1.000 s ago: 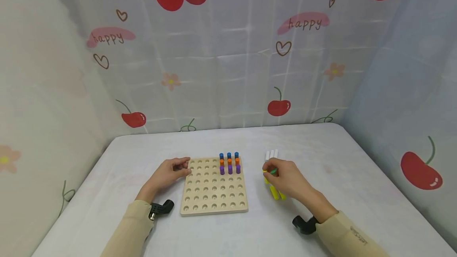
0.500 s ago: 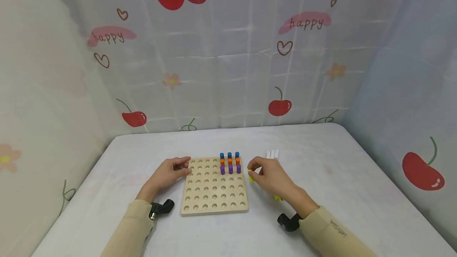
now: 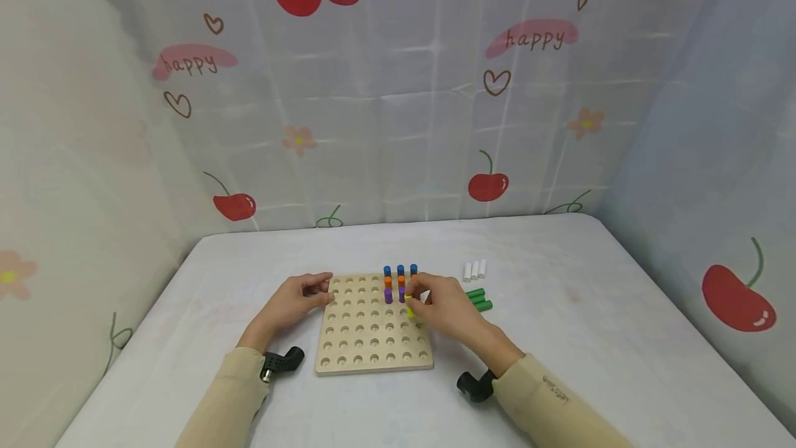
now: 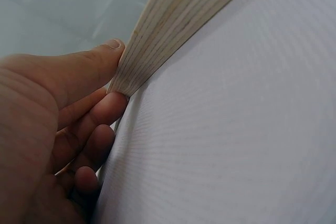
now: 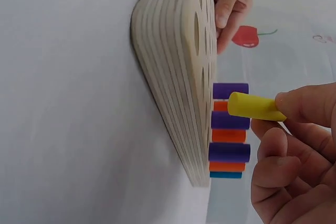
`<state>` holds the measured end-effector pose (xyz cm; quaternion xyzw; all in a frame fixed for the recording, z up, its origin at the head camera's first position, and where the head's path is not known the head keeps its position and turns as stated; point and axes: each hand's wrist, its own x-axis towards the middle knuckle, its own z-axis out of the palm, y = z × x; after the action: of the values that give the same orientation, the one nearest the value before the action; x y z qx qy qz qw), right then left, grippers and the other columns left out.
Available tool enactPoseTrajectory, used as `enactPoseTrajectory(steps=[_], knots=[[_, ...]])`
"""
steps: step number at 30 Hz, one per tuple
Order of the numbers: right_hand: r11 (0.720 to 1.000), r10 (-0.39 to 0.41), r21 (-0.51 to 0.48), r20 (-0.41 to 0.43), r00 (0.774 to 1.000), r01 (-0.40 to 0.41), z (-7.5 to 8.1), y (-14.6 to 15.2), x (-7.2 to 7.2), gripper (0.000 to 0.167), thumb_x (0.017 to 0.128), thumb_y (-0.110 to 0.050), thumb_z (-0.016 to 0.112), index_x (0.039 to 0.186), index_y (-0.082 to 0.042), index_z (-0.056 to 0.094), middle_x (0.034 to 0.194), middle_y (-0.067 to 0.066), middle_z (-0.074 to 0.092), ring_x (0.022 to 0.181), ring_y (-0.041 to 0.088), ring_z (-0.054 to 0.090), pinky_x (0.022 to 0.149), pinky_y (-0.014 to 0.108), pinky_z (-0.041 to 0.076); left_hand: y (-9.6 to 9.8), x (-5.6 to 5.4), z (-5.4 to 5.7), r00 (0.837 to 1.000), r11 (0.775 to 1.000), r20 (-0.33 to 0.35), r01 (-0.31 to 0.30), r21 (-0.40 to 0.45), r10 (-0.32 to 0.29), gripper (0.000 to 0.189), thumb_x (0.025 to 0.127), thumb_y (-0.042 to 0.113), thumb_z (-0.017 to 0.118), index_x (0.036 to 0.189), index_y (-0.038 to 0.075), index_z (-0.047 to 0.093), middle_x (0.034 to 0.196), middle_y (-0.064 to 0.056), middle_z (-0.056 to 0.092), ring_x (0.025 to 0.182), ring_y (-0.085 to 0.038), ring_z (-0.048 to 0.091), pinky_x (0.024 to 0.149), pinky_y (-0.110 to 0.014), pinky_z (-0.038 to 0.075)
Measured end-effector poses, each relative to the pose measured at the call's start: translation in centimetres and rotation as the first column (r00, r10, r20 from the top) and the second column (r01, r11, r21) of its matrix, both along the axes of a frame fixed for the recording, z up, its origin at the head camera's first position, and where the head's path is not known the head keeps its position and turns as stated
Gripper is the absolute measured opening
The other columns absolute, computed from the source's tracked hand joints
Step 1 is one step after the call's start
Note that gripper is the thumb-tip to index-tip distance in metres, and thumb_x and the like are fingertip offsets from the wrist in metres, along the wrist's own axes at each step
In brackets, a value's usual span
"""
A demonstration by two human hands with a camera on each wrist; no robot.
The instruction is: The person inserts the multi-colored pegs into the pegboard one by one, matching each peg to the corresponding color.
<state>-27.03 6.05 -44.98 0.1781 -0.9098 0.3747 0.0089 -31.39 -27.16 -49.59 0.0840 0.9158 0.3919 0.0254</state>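
Observation:
A square wooden pegboard [image 3: 348, 350] lies on the table, with rows of blue, orange and purple pegs [image 5: 229, 152] standing at its far right. My left hand [image 3: 298, 303] holds the board's far left corner; in the left wrist view thumb and curled fingers meet the layered edge [image 4: 173, 19]. Over the board's right side, my right hand [image 3: 448, 306] pinches a yellow peg [image 5: 254, 106] between thumb and forefinger. That peg is tilted in the right wrist view, apart from the board, beside the purple pegs. My right hand hides part of the peg rows in the head view.
White pegs [image 3: 475, 270] lie on the table right of the board. Green pegs [image 3: 481, 306] lie nearer, partly behind my right hand. A printed curtain [image 3: 398, 123] hangs behind the white table [image 3: 560, 282].
My right hand has carried the yellow peg left from the loose pegs to above the board. The green pegs have come into fuller view. My left hand has stayed at the corner.

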Motion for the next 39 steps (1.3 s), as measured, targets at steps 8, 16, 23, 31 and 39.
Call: enactPoseTrajectory(steps=[8,16,23,31,39], knots=[[1.0,0.015,-0.028,0.033,0.999,-0.014,-0.4,-1.5,0.1,0.005,0.096,-0.021,0.072,0.097,-0.024,0.069,0.098,-0.006,0.069,0.075,0.013,0.054,0.063,0.025,0.044,0.0,0.0,-0.2,1.0,1.0,-0.004,-0.002,0.003,0.002,0.055,0.092,0.031,0.079,0.142,0.014,0.064,0.104,0.002,0.067,0.1,-0.018,0.054,0.092,-0.036,0.043],[0.998,0.029,-0.047,0.013,1.0,-0.028,-0.8,-2.5,-0.2,0.004,0.097,-0.021,0.072,0.097,-0.024,0.07,0.094,-0.008,0.066,0.072,0.012,0.053,0.062,0.024,0.045,0.0,0.0,-0.2,1.0,1.0,-0.009,-0.002,0.004,0.002,0.055,0.092,0.03,0.079,0.142,0.013,0.064,0.104,0.001,0.066,0.099,-0.017,0.054,0.091,-0.036,0.044],[0.999,0.025,-0.047,0.012,1.0,-0.024,-1.1,-2.8,-0.3,0.004,0.098,-0.022,0.072,0.1,-0.024,0.071,0.094,-0.006,0.064,0.073,0.012,0.054,0.06,0.025,0.045,0.0,-0.1,-0.2,1.0,1.0,-0.016,0.003,0.011,-0.003,0.055,0.092,0.03,0.079,0.142,0.012,0.064,0.104,0.002,0.066,0.099,-0.018,0.054,0.092,-0.036,0.044],[0.998,0.031,-0.059,-0.011,0.999,-0.031,-1.3,-2.9,-0.3,0.005,0.096,-0.022,0.074,0.096,-0.026,0.071,0.094,-0.006,0.066,0.069,0.01,0.053,0.057,0.024,0.044,-0.1,-0.1,-0.2,1.0,1.0,-0.012,0.001,-0.002,-0.001,0.056,0.092,0.031,0.079,0.143,0.012,0.063,0.105,0.002,0.066,0.101,-0.018,0.054,0.091,-0.035,0.044],[0.998,0.039,-0.049,-0.013,0.999,-0.039,-1.5,-2.8,-0.4,0.003,0.095,-0.024,0.075,0.095,-0.022,0.073,0.101,-0.004,0.071,0.074,0.01,0.057,0.063,0.025,0.047,0.0,-0.1,-0.2,1.0,1.0,-0.005,-0.005,0.013,0.005,0.055,0.092,0.028,0.079,0.142,0.013,0.064,0.105,0.001,0.067,0.101,-0.019,0.055,0.094,-0.037,0.044]])
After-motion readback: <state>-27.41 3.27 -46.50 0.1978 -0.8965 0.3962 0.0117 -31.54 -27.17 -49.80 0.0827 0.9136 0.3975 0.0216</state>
